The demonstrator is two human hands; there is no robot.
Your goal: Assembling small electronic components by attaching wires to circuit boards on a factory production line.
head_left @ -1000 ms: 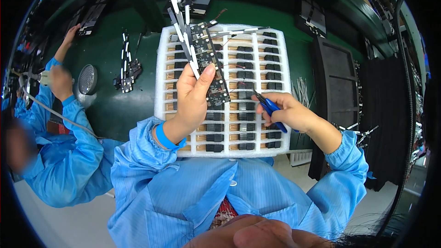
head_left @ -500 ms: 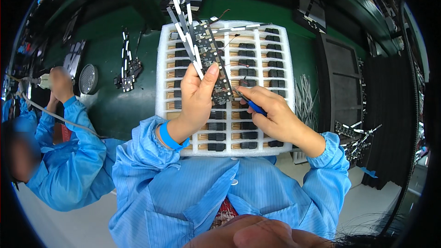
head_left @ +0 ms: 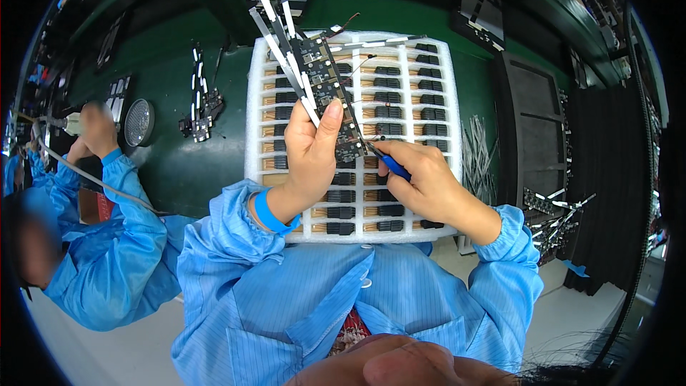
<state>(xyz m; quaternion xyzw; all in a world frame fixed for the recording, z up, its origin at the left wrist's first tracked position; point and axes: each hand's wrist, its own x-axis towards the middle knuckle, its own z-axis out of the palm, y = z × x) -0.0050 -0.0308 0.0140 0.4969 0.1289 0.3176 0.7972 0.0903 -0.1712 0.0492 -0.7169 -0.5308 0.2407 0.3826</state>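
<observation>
Centre frame: left hand (head_left: pixel 309 150) clamps circuit board (head_left: pixel 330 100) upright over white foam tray (head_left: pixel 257 100), presenting its lower edge; right hand (head_left: pixel 421 179) pinches blue-handled tool (head_left: pixel 389 164) against it.

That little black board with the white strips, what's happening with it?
A person in a blue coat holds the circuit board up in the left hand. The right hand touches a blue-handled tool to its lower end. Below lies a white foam tray of small black parts. Another person works at the left.
</observation>
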